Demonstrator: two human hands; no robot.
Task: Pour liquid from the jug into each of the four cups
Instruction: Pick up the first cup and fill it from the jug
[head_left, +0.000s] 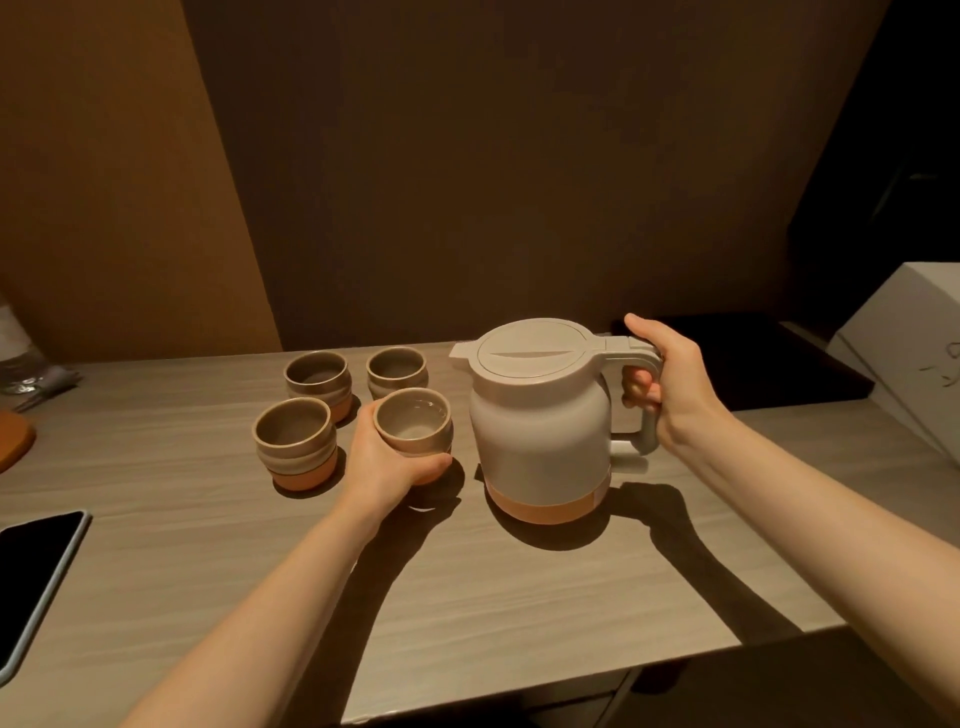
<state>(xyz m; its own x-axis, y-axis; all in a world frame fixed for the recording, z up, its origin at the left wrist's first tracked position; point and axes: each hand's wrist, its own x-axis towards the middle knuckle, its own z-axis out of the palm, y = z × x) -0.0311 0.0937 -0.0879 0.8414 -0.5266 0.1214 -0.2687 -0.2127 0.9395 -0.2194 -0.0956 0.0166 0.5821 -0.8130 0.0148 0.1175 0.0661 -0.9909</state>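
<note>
A beige lidded jug (540, 421) with an orange base stands upright on the wooden table (208, 519), spout pointing left. My right hand (670, 384) is closed around its handle. My left hand (389, 457) wraps the near right cup (413, 421), just left of the jug. Three more grey-and-terracotta cups stand beside it: near left cup (294, 441), far left cup (318, 376), far right cup (397, 370). I cannot tell whether any cup holds liquid.
A dark phone (31, 577) lies at the table's left front edge. An orange item (13, 439) and a plastic-wrapped thing (21, 358) sit at far left. A white box (904, 353) and a dark tray (753, 364) are at right. The table's front edge runs close below.
</note>
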